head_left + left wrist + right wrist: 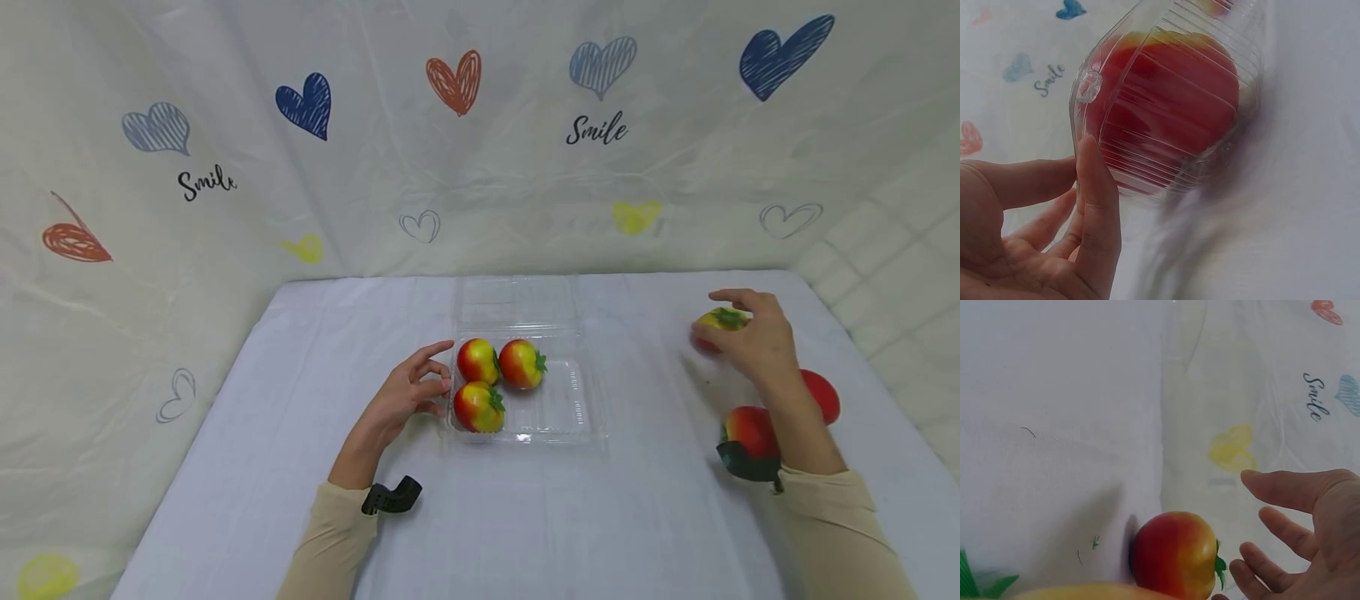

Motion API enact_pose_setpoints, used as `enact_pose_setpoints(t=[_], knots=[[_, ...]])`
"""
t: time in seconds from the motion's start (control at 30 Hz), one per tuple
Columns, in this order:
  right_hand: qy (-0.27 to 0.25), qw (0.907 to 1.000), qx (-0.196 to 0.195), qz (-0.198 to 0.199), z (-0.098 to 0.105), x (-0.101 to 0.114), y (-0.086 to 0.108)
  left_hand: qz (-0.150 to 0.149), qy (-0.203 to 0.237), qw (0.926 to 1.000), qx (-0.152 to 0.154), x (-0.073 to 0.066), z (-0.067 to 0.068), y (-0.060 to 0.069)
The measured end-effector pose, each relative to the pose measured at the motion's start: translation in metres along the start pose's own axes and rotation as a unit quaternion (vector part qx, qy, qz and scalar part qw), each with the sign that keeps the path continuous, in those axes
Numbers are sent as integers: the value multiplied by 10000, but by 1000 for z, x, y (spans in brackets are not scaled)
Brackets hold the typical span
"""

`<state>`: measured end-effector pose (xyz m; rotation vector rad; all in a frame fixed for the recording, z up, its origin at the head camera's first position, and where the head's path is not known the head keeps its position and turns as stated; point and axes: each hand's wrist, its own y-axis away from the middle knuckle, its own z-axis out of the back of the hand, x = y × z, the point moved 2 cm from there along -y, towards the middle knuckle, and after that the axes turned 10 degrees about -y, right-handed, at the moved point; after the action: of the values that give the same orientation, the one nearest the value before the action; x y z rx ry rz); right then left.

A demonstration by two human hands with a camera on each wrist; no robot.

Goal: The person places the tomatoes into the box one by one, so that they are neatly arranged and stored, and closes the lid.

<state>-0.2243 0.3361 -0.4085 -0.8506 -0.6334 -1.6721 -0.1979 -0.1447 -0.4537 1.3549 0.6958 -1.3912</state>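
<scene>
Right grip (761,342) stands wide, thumb and fingers spread near a red-and-yellow fruit (711,320) on the tabletop's (600,517) right side. Left grip (401,396), fingers loosely spread, touches the left wall of a clear box (551,408) holding three similar fruits (521,364). Two more fruits (750,429) sit partly behind the right forearm.

A white tablecloth (637,517) lies before a pale backdrop sheet (517,179), perhaps plastic. Coloured hearts (780,60) and "Smile" lettering (597,129) decorate it.

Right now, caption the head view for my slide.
Left hand at a clear box holding three fruits, right hand over another fruit.
</scene>
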Motion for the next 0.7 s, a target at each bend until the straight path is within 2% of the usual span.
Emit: enact_pose_setpoints(t=[0.13,0.3,0.53,0.7], knots=[[-8,9999,122,-82,1,-5,-1,2,-5,10000,-6,0,0,0],[183,9991,365,140,0,-10,-4,9,6,10000,-8,0,-1,0],[465,9976,485,185,-1,-16,-6,1,18,10000,1,1,-1,0],[813,9957,409,194,-1,-20,-9,17,34,10000,-5,1,-1,0]])
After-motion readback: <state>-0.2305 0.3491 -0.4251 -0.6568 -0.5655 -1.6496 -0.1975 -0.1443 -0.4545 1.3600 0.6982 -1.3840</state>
